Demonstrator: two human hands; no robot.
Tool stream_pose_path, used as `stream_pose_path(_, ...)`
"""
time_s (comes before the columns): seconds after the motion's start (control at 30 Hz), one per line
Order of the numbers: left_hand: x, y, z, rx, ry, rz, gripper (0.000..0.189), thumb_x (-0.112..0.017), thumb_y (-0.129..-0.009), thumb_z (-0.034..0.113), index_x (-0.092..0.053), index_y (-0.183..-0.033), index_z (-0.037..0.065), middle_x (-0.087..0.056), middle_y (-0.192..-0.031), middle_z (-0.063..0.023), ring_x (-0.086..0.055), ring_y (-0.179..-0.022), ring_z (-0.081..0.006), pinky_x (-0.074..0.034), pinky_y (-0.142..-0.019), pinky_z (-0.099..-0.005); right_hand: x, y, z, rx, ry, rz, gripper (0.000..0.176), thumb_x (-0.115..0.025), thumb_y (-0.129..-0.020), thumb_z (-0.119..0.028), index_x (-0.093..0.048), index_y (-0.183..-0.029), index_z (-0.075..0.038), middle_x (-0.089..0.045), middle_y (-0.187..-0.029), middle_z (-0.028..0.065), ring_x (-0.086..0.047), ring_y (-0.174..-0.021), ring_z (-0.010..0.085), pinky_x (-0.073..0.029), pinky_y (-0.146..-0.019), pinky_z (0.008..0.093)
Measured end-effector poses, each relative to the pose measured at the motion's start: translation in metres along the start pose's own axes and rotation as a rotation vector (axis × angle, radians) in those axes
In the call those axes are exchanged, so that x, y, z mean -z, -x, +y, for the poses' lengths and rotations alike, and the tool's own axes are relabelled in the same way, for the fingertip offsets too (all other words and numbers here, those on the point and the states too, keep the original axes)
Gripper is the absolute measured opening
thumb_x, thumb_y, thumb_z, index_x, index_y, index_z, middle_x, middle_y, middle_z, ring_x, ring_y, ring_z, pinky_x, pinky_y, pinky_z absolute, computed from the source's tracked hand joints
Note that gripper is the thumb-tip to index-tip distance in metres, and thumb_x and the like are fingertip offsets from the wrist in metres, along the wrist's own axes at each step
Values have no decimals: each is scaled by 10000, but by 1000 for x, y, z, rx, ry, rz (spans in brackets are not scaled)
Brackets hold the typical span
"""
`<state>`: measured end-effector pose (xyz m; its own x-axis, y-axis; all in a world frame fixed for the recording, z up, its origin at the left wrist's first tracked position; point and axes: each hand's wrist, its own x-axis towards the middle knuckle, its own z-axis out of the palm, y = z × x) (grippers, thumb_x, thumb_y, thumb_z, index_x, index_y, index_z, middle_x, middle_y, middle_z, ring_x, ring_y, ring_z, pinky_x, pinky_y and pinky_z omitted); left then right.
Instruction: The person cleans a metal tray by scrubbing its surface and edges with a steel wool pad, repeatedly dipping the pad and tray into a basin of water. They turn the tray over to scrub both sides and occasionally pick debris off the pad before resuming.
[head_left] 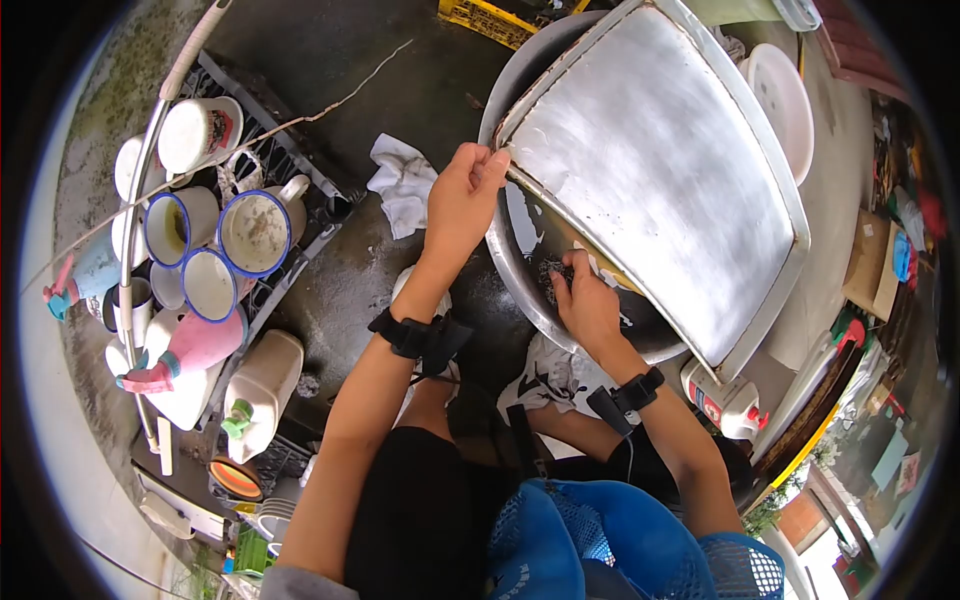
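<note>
A large rectangular metal tray (650,170) with rust-marked edges leans tilted across a round metal basin (493,245). My left hand (468,195) is closed on the tray's near left corner, thumb on top of the rim. Lower down, my right hand (590,305) is inside the basin beside the tray's lower edge. Its thumb and forefinger are apart with nothing visible between them; the other fingers are partly hidden. Dark water (640,315) lies in the basin, and a small dark mesh-like patch (550,272) shows just past my right fingertips.
On the left, a dark crate (320,235) bears several blue-rimmed enamel mugs (255,232), with bottles and a jug (262,385) nearby. A white cloth (400,185) lies on the wet floor. A white basin (782,110) and a red-capped bottle (735,405) stand to the right.
</note>
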<state>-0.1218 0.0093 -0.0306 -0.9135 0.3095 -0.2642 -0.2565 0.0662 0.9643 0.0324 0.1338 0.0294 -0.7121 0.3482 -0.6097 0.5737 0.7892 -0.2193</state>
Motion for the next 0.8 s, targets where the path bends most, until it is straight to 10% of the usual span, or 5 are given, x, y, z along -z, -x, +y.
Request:
stream_pose_path(0.1, -1, 0, 1, 6, 29, 2, 270, -576, -906, 285, -566, -862, 19, -581, -666, -16, -467, -602, -76, -413, -592, -237, -34, -21, 26, 80, -24, 217, 367, -556, -871, -230, -419, -1172, -69, -624, -973, 196, -628, -811, 373, -505, -663, 457)
stream_pose_path(0.23, 0, 1, 3, 28, -9, -2, 262, -580, -905, 279, -567, -872, 19, -587, -670, -17, -466, -602, -72, -410, -588, -233, -46, -38, 29, -18, 84, -34, 500, -571, -854, -258, -414, -1283, -54, -552, -1166, 251, -571, -1020, 389, -441, -890, 439)
stream_pose_path(0.57, 1, 6, 18, 61, -66, 32, 283, -594, -896, 296, -562, -853, 18, -572, -669, -20, -478, -602, -86, -414, -573, -249, 9, -3, -6, 118, -413, -23, 395, -549, -900, -324, -518, -1111, 9, -585, -1075, 234, -582, -933, 411, -460, -803, 423)
stream_pose_path(0.8, 15, 34, 47, 226, -123, -388, 343, -538, -915, 375, -577, -978, 40, -591, -791, -27, -536, -697, -131, -438, -653, -270, 49, 6, -37, 157, -849, 56, 316, -622, -875, -195, -506, -1101, -8, -595, -921, 113, -569, -785, 144, -460, -708, 269)
